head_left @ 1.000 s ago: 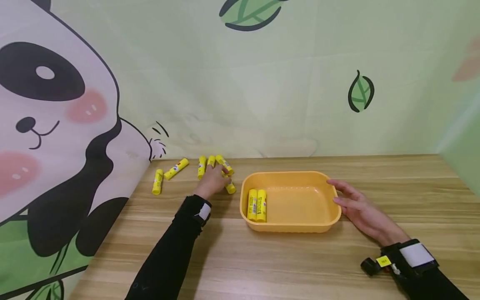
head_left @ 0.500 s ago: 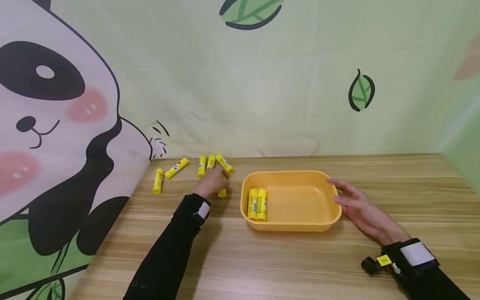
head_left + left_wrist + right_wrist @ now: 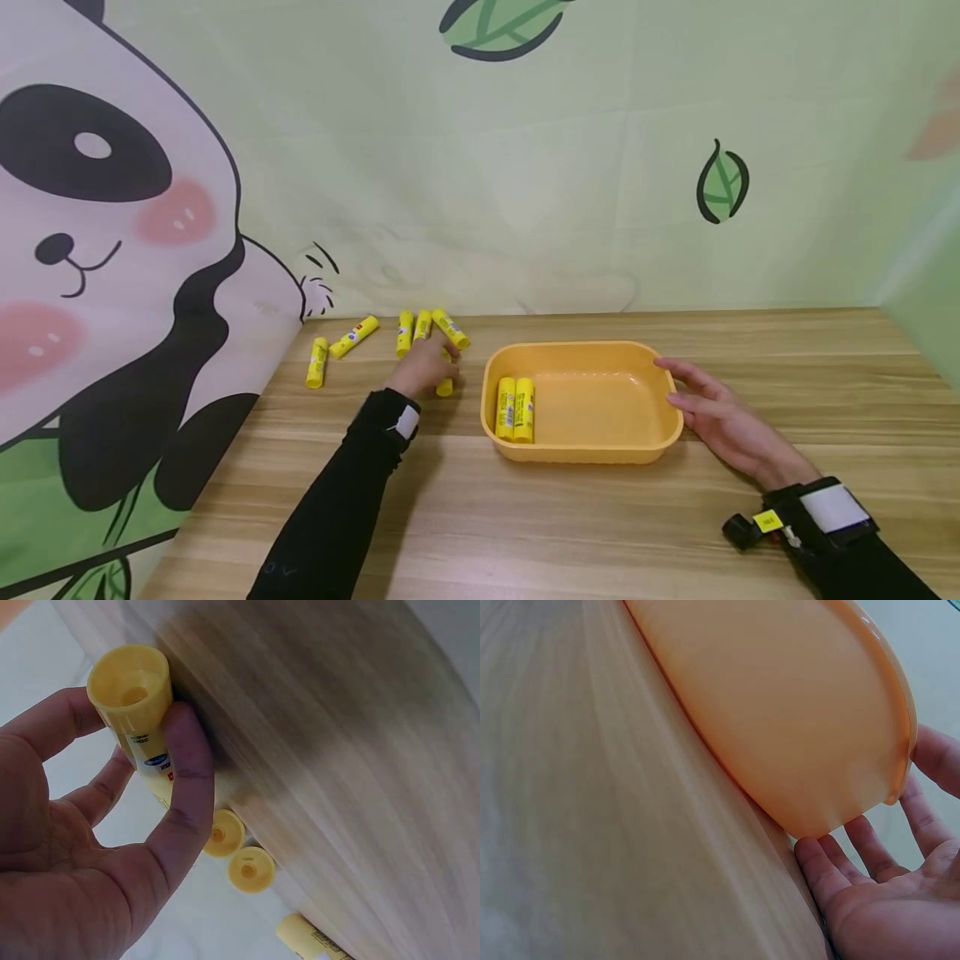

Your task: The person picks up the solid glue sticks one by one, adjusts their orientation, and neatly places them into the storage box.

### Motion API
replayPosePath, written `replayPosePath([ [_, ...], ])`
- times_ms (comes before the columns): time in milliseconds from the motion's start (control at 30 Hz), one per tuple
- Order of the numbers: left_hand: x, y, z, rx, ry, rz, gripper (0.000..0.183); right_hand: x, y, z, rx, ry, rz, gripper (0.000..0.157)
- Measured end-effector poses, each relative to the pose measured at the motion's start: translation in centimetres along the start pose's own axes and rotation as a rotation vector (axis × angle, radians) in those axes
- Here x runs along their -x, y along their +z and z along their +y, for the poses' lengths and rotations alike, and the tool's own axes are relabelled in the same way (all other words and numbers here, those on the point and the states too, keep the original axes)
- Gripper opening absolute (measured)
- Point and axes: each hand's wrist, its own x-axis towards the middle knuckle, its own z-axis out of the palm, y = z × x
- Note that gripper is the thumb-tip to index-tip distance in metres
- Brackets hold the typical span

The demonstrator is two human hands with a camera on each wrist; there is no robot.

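In the head view my left hand holds a yellow glue stick at the back of the table. The left wrist view shows that glue stick pinched between thumb and fingers, its hollow end facing the camera. Just past the hand lie three more glue sticks, partly covered by the fingers. My right hand touches the right end of an orange-yellow plastic basket. Its fingers rest loosely against the basket's outer wall and rim. Two glue sticks lie side by side at the basket's left end.
Two separate glue sticks lie farther left, one slanted and one nearly upright in view. A pale green printed cloth with a panda and leaves backs the wooden table.
The held glue stick's near end has swung left, from pointing right to pointing toward the person, as the left hand's grip shifted slightly. The right hand and basket stay put.
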Motion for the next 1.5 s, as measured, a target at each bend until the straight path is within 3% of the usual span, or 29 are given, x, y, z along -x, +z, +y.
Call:
replayPosePath([
  [600,0.02,0.44,-0.93,0.007,0.001,0.078,0.028,-0.07,-0.03,0.06,-0.005,0.015,0.004,0.051],
  [1033,0.09,0.38,-0.91,0.027,-0.011,0.068,0.028,-0.01,-0.03,0.05,0.001,0.014,-0.003,0.052],
  [1500,0.47,0.12,-0.68,0.135,-0.016,0.044,0.03,-0.06,-0.14,-0.11,-0.001,0.009,-0.005,0.051],
])
